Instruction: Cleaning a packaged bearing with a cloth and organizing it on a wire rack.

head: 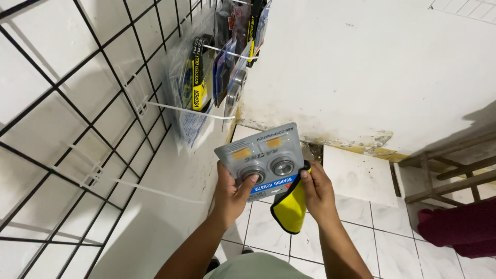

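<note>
left hand (pixel 233 192): gripping grey blister pack (pixel 262 157) of two bearings, thumb pressing one
right hand (pixel 316 190): pinching pack edge plus yellow cloth (pixel 290 207)
backdrop: wire grid rack (pixel 77 134), packs hanging

black wire grid panel (pixel 77 129) with hanging packaged parts (pixel 199 77); wooden frame (pixel 454 175).

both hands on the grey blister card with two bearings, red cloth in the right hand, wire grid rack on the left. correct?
Not quite: the cloth in the right hand is yellow with a black edge, not red, as the head view shows. The rest holds: both hands, left hand included, on the grey blister card, wire grid rack on the left.
</note>
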